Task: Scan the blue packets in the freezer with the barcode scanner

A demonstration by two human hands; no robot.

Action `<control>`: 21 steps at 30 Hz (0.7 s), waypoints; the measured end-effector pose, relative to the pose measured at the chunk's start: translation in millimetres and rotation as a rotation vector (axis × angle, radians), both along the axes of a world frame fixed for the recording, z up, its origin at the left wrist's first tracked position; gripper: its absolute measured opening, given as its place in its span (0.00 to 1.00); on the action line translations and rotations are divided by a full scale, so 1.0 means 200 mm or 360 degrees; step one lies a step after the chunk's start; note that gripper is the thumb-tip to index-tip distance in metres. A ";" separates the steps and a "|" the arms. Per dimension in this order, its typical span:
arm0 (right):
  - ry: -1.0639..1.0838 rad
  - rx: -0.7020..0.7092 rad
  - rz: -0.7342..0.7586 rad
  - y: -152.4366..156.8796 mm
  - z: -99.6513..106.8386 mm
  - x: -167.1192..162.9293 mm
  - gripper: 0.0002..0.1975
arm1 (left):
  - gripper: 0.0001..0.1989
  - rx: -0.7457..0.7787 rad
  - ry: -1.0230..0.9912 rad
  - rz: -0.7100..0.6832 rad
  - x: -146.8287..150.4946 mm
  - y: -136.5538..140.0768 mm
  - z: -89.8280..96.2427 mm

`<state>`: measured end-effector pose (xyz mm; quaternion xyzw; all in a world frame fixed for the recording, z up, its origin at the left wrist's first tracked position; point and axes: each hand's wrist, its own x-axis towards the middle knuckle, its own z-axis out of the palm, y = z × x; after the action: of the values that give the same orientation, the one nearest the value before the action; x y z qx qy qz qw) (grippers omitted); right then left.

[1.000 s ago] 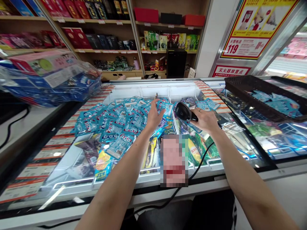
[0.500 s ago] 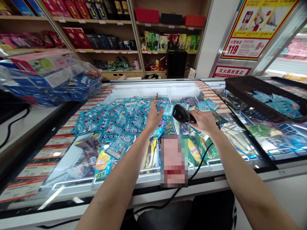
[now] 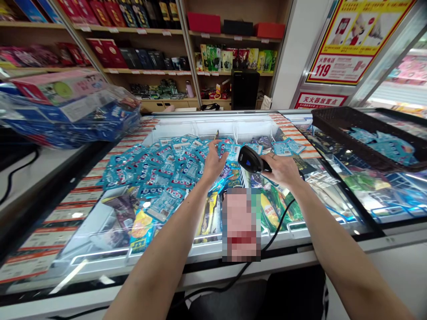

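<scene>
My left hand (image 3: pixel 214 161) grips a blue packet (image 3: pixel 232 151) with its printed side up, above the glass top of a chest freezer. A thin, pointed yellowish thing (image 3: pixel 217 133) sticks up behind the fingers of that hand; its kind is unclear. My right hand (image 3: pixel 282 166) is wrapped round the handle of a black barcode scanner (image 3: pixel 250 159), whose head is just beside the packet. To the left spreads a heap of similar blue packets (image 3: pixel 160 169). Two or so more blue packets (image 3: pixel 288 146) lie beyond my right hand.
A black cable (image 3: pixel 282 222) runs from the scanner over the freezer edge. A pixelated upright rectangle (image 3: pixel 240 222) is in front of me. Plastic-wrapped boxes (image 3: pixel 73 104) stand left. A dark basket (image 3: pixel 373 138) with blue packets stands right. Stocked shelves (image 3: pixel 147 31) line the back.
The scanner and my right hand have shifted very slightly left, and a bluish light shows on the scanner. My left hand keeps its hold on the packet.
</scene>
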<state>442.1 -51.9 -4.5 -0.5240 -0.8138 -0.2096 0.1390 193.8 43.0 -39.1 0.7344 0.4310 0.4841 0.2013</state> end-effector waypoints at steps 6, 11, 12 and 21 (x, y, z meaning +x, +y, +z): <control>0.0006 0.0003 0.0005 0.00 0.00 0.00 0.19 | 0.22 0.0004 0.0022 0.0012 0.00 0.01 -0.01; 0.0029 -0.0002 -0.0021 0.00 -0.01 0.01 0.18 | 0.23 0.0023 0.0055 0.0025 0.00 0.00 0.00; 0.0034 -0.0007 -0.0027 0.01 -0.01 0.01 0.18 | 0.23 0.0030 0.0059 0.0029 0.00 0.00 0.00; 0.0082 0.0059 -0.0032 0.01 -0.01 0.03 0.18 | 0.22 0.0122 0.0338 0.0295 0.02 -0.07 0.13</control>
<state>447.2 -49.4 -7.1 -0.5348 -0.8005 -0.2125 0.1674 197.0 28.8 -12.9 0.7457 0.4970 0.4363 0.0807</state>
